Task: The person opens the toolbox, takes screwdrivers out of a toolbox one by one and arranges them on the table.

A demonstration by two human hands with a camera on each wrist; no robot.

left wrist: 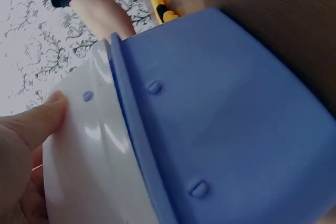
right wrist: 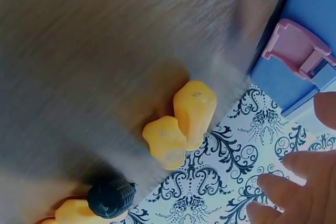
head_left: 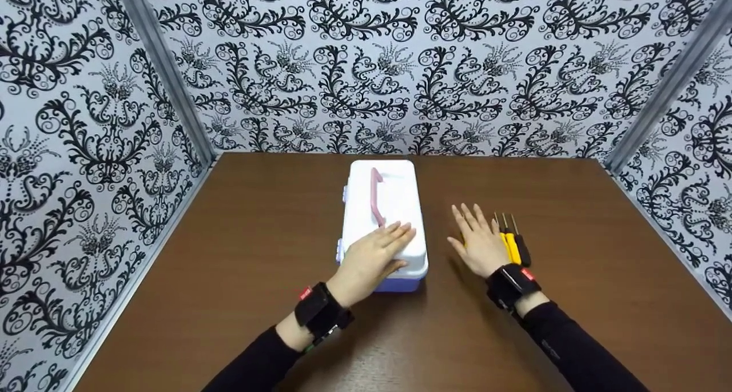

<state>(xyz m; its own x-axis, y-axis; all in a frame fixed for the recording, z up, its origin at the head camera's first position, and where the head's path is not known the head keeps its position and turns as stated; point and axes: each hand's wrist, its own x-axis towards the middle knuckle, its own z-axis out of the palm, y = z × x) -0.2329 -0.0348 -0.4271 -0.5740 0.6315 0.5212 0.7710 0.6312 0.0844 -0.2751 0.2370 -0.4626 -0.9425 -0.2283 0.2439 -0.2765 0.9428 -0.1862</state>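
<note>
At mid-desk (head_left: 240, 254), the box (head_left: 384, 209) is pressed on its near lid by the flat, relaxed left hand (head_left: 374, 257). Right of it, the right hand (head_left: 479, 240) lies spread beside the screwdrivers (head_left: 513, 240). The box should be steadied while the tools are gathered.

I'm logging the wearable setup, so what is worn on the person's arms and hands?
Both arms have black long sleeves. Each wrist carries a black strap-on unit with a small red tag. The left hand and right hand are bare: no gloves or rings visible.
</note>
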